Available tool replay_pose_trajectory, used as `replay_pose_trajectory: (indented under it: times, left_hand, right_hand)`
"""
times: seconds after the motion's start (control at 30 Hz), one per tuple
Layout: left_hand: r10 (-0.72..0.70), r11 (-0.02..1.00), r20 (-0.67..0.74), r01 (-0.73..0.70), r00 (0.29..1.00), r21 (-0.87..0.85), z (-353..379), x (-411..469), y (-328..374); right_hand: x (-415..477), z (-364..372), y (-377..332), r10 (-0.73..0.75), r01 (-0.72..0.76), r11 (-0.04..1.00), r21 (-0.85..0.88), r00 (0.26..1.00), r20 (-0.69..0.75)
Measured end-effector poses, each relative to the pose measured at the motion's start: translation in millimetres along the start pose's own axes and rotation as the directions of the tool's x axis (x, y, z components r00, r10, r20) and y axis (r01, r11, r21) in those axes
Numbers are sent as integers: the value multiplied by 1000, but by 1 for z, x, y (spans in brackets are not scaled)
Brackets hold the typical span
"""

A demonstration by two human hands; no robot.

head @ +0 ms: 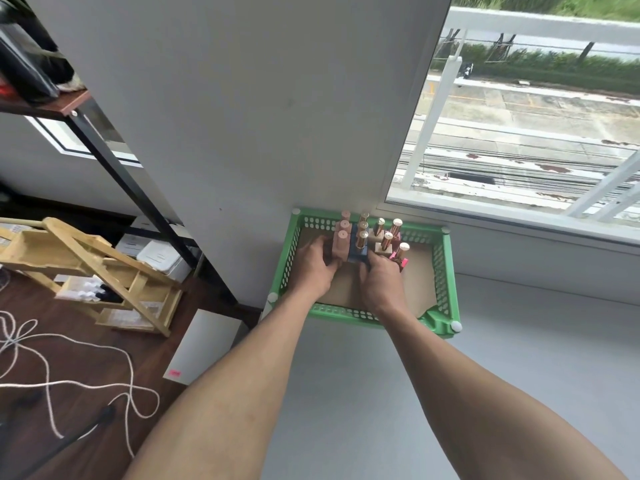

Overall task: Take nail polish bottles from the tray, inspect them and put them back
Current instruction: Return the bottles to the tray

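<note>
A green perforated tray [446, 271] stands on a grey surface against the wall, lined with brown card. Several nail polish bottles stand upright at its far side. My left hand [311, 268] reaches into the tray and its fingers wrap a pale pink bottle [341, 245] at the left of the group. My right hand [381, 282] is beside it, fingers touching the base of a dark blue bottle [358, 249] with a gold cap. A bright pink bottle [400, 254] stands just right of my right hand. How firmly either hand grips is hidden by the fingers.
A window [519, 116] runs along the right behind the tray. A black metal shelf frame [114, 161] and a wooden rack [90, 261] stand at the left on the wooden floor, with white cord [52, 386] lying loose.
</note>
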State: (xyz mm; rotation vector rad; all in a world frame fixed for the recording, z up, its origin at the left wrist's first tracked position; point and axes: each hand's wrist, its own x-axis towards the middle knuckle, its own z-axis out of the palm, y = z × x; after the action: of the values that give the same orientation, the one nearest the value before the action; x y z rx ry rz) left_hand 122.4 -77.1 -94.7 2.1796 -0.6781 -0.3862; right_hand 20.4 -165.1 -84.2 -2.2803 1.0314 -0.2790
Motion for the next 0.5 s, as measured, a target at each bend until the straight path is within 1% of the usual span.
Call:
replay_pose_trajectory:
  times: [0.1,0.27,0.37,0.43,0.5]
  left_hand:
    - [-40,999,24,39,999,29,-2,-4,2]
    - [-108,989,59,101,992,110,-8,-18,8]
    - [-102,987,19,99,995,126,-11,-31,12]
    - [-75,984,-18,77,997,162,-13,-41,19]
    - [-39,980,-19,42,999,194,-14,-51,26]
  right_hand:
    - [-4,-3,3,6,-6,1000,0,1000,7]
    - [-20,-13,8,3,-6,999,42,998,67]
    - [-33,-19,11,-8,5,999,38,997,79]
    - [-42,-27,12,-23,19,999,41,996,84]
    - [-49,-34,15,-42,37,997,61,996,81]
